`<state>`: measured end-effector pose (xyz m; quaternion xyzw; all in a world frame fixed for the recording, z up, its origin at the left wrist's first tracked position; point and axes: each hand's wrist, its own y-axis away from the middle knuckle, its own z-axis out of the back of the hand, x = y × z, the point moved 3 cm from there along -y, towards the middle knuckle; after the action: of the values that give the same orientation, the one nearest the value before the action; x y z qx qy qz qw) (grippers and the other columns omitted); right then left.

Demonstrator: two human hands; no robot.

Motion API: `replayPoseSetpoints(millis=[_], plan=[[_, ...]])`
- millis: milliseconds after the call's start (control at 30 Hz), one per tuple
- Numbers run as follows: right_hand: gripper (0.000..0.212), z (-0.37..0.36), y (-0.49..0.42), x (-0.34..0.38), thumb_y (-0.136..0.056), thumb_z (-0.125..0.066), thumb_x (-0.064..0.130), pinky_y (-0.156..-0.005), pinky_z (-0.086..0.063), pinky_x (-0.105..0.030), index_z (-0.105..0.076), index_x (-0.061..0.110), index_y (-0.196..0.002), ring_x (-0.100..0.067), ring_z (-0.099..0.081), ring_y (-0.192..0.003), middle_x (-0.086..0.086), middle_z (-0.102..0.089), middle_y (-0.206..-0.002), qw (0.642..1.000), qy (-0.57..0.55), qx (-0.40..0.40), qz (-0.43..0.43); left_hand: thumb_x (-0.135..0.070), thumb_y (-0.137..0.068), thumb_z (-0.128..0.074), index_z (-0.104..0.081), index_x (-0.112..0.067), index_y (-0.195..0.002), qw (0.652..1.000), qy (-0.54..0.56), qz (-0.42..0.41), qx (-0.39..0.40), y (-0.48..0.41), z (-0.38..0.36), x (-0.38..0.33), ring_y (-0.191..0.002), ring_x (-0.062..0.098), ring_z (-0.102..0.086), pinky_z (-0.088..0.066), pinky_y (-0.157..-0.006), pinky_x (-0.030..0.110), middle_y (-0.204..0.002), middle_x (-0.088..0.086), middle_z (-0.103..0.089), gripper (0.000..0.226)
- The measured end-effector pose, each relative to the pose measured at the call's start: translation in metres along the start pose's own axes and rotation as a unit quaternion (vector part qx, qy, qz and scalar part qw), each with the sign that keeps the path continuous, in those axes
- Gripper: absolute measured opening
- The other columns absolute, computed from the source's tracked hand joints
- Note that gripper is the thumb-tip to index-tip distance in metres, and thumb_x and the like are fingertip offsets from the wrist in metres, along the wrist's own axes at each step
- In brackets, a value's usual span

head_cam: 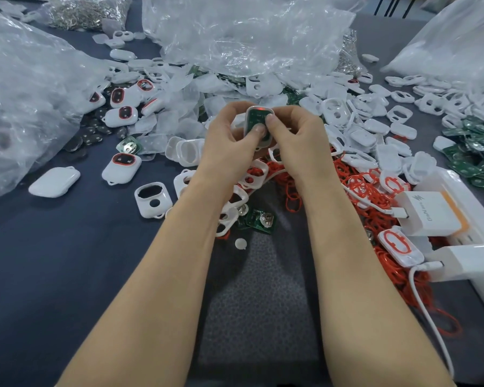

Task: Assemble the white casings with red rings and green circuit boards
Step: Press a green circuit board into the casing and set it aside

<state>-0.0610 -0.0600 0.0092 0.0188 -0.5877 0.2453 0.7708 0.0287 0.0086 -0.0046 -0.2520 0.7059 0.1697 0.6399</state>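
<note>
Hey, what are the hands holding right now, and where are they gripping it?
The left hand and right hand together hold one white casing by its side edges, thumbs pressing on the green circuit board inside it.

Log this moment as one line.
left hand grips white casing | right hand presses green circuit board into it | red rings piled beneath

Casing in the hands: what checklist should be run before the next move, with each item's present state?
1. Left hand and right hand both grip the casing: ok.
2. Board lies inside the casing: ok.
3. Both hands press on the board: ok.
4. Board fully seated: cannot tell.
5. Red ring fitted in this casing: cannot tell; only a red spot shows at its top edge.
6. Spare red rings lie nearby: ok.
</note>
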Motion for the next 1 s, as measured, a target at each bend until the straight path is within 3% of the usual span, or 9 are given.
replayPoseSetpoints(millis=[133,333,533,667,800,1000], plan=[[0.011,-0.0025,0.0006,-0.0001,-0.094,-0.057,0.017,-0.089,-0.051,-0.037,-0.064,0.013,-0.102,-0.019,-0.062,-0.095,-0.006,-0.067,-0.103,1.000,0.011,-0.014,-0.013,0.000,-0.095,-0.053,-0.054,-0.015,-0.112,1.000,-0.011,-0.006,0.001,0.0000,-0.0010,0.0016,-0.080,0.019,-0.071,-0.056,-0.088,0.045,-0.085,0.010,-0.072,0.023],[0.013,0.0007,0.0013,-0.0014,-0.093,-0.057,0.015,-0.080,-0.050,-0.022,-0.066,0.012,-0.102,-0.007,-0.060,-0.085,0.002,-0.066,-0.092,0.999,-0.013,-0.017,-0.026,-0.003,-0.095,-0.055,-0.056,-0.017,-0.114,1.000,-0.004,0.015,0.008,-0.0008,-0.0025,0.0049,-0.087,0.022,-0.073,-0.056,-0.090,0.046,-0.089,0.010,-0.073,0.024],[0.006,-0.0028,0.0013,-0.0005,-0.092,-0.058,0.017,-0.086,-0.052,-0.034,-0.063,0.016,-0.095,-0.017,-0.062,-0.090,-0.003,-0.067,-0.097,0.999,0.006,-0.032,-0.016,-0.001,-0.095,-0.053,-0.057,-0.017,-0.112,1.000,-0.012,-0.003,0.001,-0.0017,-0.0008,0.0035,-0.078,0.018,-0.071,-0.057,-0.088,0.045,-0.082,0.008,-0.072,0.024],[0.014,-0.0039,0.0016,-0.0014,-0.092,-0.059,0.017,-0.087,-0.052,-0.032,-0.067,0.012,-0.102,-0.015,-0.063,-0.092,-0.004,-0.069,-0.099,0.999,0.007,-0.030,-0.023,0.000,-0.095,-0.053,-0.055,-0.013,-0.117,1.000,0.022,0.016,-0.003,-0.0015,-0.0013,0.0048,-0.077,0.017,-0.072,-0.059,-0.082,0.035,-0.082,0.008,-0.072,0.026],[0.011,-0.0022,0.0022,-0.0019,-0.092,-0.059,0.018,-0.081,-0.052,-0.025,-0.068,0.016,-0.098,-0.010,-0.062,-0.087,0.002,-0.069,-0.093,0.999,0.001,-0.026,-0.024,0.001,-0.095,-0.053,-0.056,-0.015,-0.116,1.000,0.015,0.015,-0.003,-0.0002,-0.0021,0.0040,-0.080,0.018,-0.073,-0.059,-0.083,0.036,-0.086,0.010,-0.072,0.027],[0.013,-0.0014,0.0032,-0.0017,-0.090,-0.062,0.017,-0.087,-0.053,-0.038,-0.060,0.028,-0.082,-0.014,-0.063,-0.088,0.005,-0.064,-0.086,0.999,-0.002,-0.033,-0.020,0.003,-0.095,-0.051,-0.056,-0.021,-0.106,1.000,-0.016,-0.003,-0.002,0.0018,-0.0028,0.0019,-0.070,0.014,-0.070,-0.060,-0.078,0.034,-0.076,0.004,-0.071,0.027]])
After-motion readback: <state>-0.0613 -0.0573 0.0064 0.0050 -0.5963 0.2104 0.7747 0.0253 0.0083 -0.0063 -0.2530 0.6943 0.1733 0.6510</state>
